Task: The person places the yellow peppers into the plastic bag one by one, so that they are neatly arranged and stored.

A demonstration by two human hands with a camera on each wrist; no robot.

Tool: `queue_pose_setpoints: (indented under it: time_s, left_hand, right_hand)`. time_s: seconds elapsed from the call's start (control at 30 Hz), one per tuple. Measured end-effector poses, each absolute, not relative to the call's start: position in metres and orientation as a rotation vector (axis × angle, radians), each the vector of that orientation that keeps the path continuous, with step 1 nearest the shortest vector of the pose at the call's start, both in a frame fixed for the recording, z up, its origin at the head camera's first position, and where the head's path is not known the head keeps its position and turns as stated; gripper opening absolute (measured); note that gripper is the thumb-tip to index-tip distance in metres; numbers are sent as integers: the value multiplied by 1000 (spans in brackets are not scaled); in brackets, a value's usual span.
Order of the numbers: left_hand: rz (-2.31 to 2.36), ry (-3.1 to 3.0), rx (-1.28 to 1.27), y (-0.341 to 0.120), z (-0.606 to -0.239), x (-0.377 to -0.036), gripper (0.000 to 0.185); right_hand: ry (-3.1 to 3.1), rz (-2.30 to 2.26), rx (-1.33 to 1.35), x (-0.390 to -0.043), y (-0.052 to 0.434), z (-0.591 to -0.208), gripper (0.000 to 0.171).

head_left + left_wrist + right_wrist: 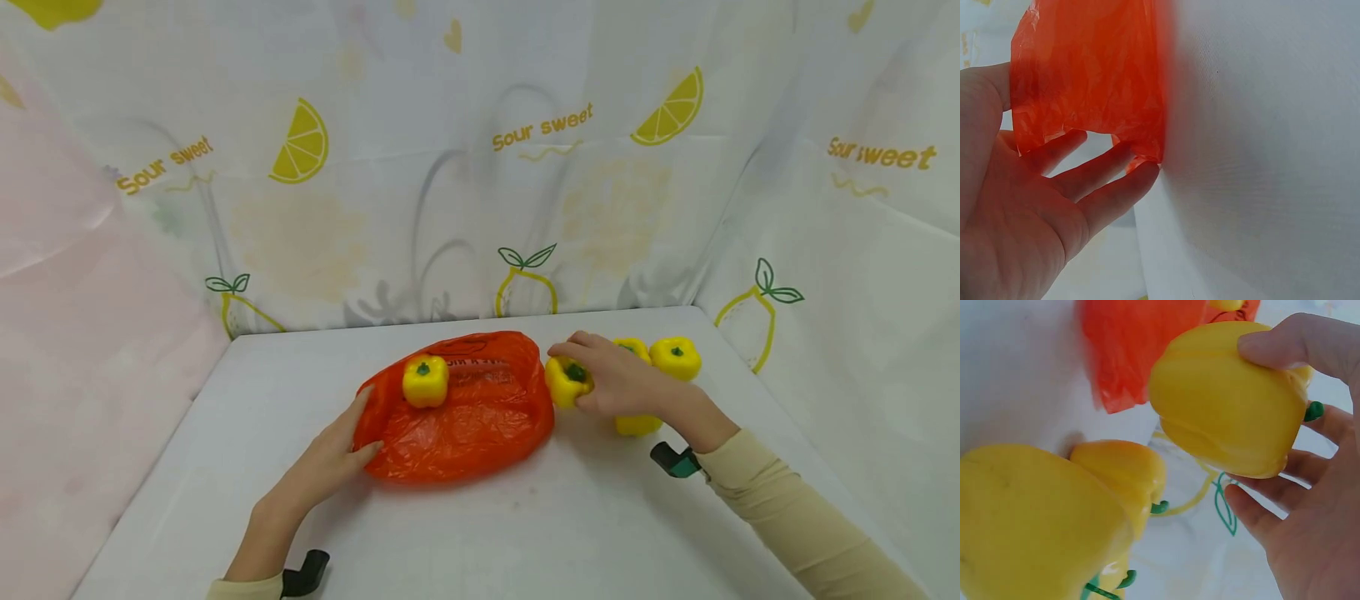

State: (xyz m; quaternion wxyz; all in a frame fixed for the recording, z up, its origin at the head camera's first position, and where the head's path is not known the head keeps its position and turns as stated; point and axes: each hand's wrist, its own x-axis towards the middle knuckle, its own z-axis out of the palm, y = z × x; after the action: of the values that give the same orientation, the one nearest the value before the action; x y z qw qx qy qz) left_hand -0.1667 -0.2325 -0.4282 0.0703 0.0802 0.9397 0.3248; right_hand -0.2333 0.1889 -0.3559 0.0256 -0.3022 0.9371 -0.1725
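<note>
An open red plastic bag [457, 442] sits on the white table, with faint printing on its inner side. One yellow bell pepper [425, 382] lies within its rim, toward the left. At the bag's left end my left hand [330, 462] holds the edge, thumb and fingers spread to either side of the thin plastic. My right hand [622, 379] grips another yellow bell pepper [1225, 400] by its sides, right beside the bag's right edge. The green stem of that pepper points toward my palm in the right wrist view.
Several more yellow bell peppers stand to the right, including one at the far right [676, 358] and one [639, 425] partly behind my right hand. Lemon-printed white cloth [465, 208] hangs behind the table and along its sides.
</note>
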Motion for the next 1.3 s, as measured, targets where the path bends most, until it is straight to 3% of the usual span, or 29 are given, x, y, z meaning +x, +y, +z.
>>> queue_pose_setpoints:
  time_s: [0.5,1.3]
  left_hand:
    - [1008,2813,261,-236,-430,-165,83]
    - [1013,2814,283,-234,-431,-165,83]
  right_hand:
    - [2911,-706,-1088,-247,155,-356,66]
    - [2841,-727,-918,-274,82,-389,65]
